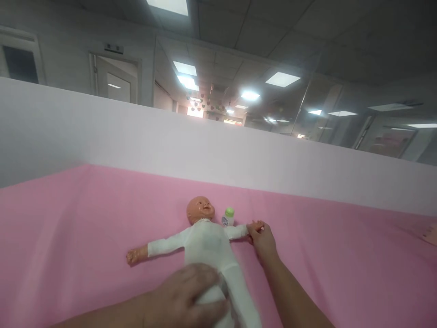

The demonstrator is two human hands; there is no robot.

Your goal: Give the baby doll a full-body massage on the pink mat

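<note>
Two hands are on one baby doll (208, 246). The doll lies on its back in the middle of a pink sheet (68, 237) that covers the counter, with its arms out to the sides. It wears a white suit.

The left hand (186, 296) lies flat on the doll's legs and lower tummy, fingers close together and pressing down, not pinching. The right hand (262, 239) has its fingers curled around the doll's small hand, holding it at the end of the sleeve.

What could go wrong? I think a hard tug on that small hand could slide the doll sideways and bunch up the sheet. The doll's arm could also bump the little bottle (227, 217), because the bottle stands just beside the doll's shoulder. It is small and upright, so it may tip over and roll.

Now count. One doll. One little bottle with a green cap. One pink sheet. One white wall (102, 132) stands behind the counter. At the far right edge a bit of someone else's hand (430, 235) shows, too cut off to tell more.
</note>
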